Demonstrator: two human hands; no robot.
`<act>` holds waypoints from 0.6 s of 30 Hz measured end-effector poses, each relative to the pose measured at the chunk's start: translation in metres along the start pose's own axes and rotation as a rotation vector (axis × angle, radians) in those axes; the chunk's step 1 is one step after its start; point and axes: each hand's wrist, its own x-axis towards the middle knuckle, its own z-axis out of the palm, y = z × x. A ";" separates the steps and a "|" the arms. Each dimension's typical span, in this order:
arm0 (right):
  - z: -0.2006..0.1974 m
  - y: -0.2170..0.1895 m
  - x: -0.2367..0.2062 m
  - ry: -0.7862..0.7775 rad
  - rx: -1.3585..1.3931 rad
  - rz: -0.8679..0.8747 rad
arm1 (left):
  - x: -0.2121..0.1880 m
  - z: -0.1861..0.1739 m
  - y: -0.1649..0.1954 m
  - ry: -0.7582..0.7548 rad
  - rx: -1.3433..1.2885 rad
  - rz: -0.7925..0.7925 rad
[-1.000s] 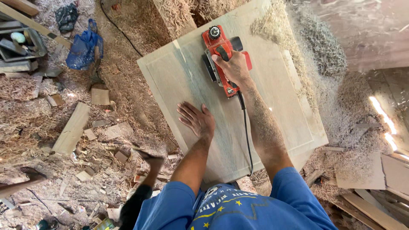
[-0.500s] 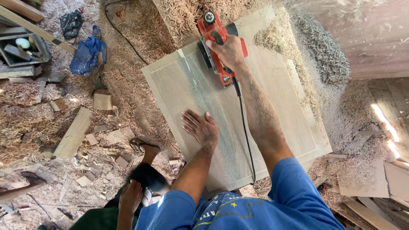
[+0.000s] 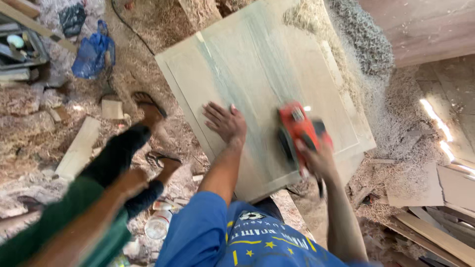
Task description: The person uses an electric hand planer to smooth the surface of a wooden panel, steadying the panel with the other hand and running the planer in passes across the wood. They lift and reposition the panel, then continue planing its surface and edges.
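A pale wooden panel [image 3: 257, 59] with a raised frame lies flat among the sawdust. My left hand [image 3: 225, 123] rests flat on its near part, fingers spread. To the right of it, my right hand [image 3: 316, 159] grips the handle of a red and black power sander [image 3: 296, 126], which sits on the panel close to its near right edge. The tool is blurred with motion. Its black cord hangs below my right hand.
Another person stands at the lower left, with a green garment [image 3: 64, 222], a blurred arm and sandalled feet [image 3: 151, 112] beside the panel. Shavings [image 3: 358, 34] are heaped at the far right. A blue bag [image 3: 91, 52], offcuts [image 3: 78, 148] and stacked boards [image 3: 435, 232] lie around.
My right hand has drawn the sander from the panel's far end back to its near right edge. The person in green has come further into view at the left. My left hand stays flat.
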 end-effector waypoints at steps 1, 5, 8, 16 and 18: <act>-0.006 0.019 -0.041 0.083 -0.252 -0.311 | 0.000 0.002 -0.001 0.012 -0.018 -0.002; -0.014 0.070 -0.137 -0.027 0.162 0.411 | -0.003 0.010 -0.002 0.068 -0.036 0.005; -0.014 0.088 -0.151 -0.038 0.161 0.365 | -0.006 0.013 -0.002 0.090 -0.035 -0.015; -0.011 0.091 -0.111 -0.064 0.150 0.284 | -0.007 0.017 0.000 0.105 -0.038 -0.035; -0.010 0.085 -0.100 -0.058 0.178 0.259 | -0.007 0.018 0.000 0.105 -0.031 -0.036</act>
